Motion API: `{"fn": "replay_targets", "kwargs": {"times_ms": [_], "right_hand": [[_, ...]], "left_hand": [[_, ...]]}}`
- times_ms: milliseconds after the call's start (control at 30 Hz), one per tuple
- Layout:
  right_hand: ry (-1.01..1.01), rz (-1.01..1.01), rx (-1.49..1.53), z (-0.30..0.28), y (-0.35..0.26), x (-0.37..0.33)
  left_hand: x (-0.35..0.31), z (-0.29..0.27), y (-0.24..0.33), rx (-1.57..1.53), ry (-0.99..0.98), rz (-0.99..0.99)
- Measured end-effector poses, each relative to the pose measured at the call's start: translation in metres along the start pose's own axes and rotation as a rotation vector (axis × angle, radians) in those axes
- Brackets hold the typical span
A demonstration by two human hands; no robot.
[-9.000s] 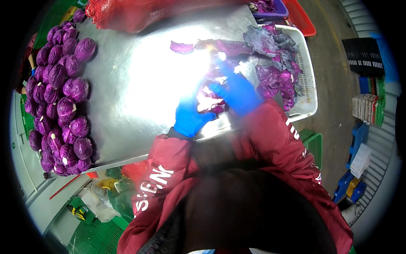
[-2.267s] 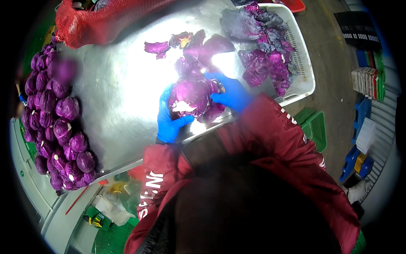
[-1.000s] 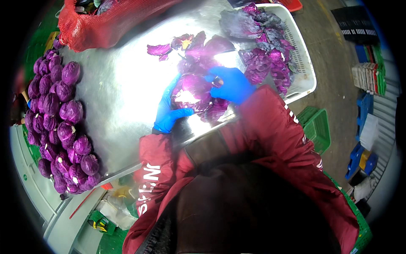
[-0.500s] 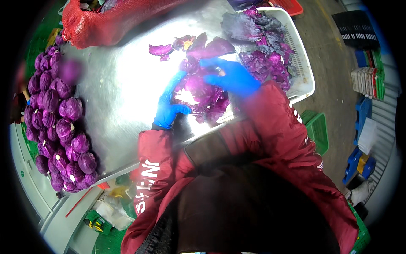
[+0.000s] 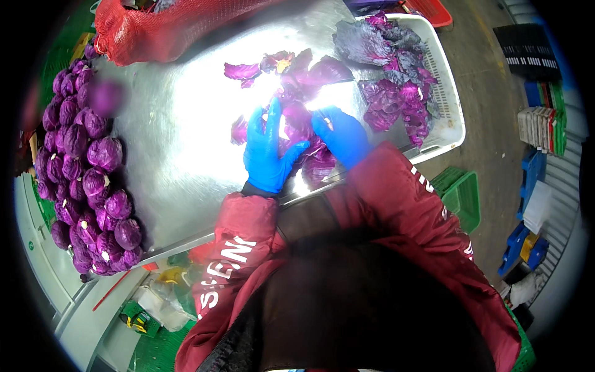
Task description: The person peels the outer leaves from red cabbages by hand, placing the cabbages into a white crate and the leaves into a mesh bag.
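Observation:
Under strong glare on the metal table [image 5: 161, 173], a red cabbage [image 5: 297, 121] lies between my two blue-gloved hands, its outline partly washed out. My left hand [image 5: 265, 152] rests against its left side, fingers stretched and apart, thumb reaching along the near side. On the right, my right hand [image 5: 344, 136] has its fingers curled and pinched at the cabbage's edge; what they hold is hidden. Loose purple leaves [image 5: 319, 164] lie under and in front of the cabbage. More outer leaves [image 5: 328, 70] are spread just beyond it.
Many red cabbages [image 5: 74, 141] are piled along the table's left edge. A red mesh sack [image 5: 139, 37] lies at the far left. To the right, a white crate [image 5: 452, 111] holds stripped leaves. A green crate [image 5: 462, 198] stands below on the floor.
My right hand has drawn nearer and closed its fingers at the cabbage's edge. The left hand has shifted right, its fingers straighter. More of the loose leaf at the cabbage's left shows.

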State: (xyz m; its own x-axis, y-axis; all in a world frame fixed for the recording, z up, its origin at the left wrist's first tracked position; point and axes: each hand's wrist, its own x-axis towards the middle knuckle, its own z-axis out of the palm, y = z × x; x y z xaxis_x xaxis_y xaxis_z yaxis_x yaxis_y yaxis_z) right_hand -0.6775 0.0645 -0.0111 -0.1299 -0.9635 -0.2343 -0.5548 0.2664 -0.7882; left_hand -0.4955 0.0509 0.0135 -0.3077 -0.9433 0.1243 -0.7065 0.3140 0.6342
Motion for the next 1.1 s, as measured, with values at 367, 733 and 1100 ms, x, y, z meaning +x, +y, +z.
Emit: {"fn": "replay_targets", "kwargs": {"times_ms": [367, 733, 1100], "right_hand": [[0.059, 0.048, -0.110, 0.017, 0.023, -0.002], [-0.128, 0.075, -0.013, 0.013, 0.023, -0.019], [-0.142, -0.030, 0.299, 0.005, -0.009, -0.036]], "left_hand": [[0.007, 0.002, 0.011, 0.143, 0.049, -0.017], [-0.006, -0.009, -0.006, -0.452, 0.100, -0.123], [-0.036, -0.006, 0.000, -0.331, -0.019, -0.251]]}}
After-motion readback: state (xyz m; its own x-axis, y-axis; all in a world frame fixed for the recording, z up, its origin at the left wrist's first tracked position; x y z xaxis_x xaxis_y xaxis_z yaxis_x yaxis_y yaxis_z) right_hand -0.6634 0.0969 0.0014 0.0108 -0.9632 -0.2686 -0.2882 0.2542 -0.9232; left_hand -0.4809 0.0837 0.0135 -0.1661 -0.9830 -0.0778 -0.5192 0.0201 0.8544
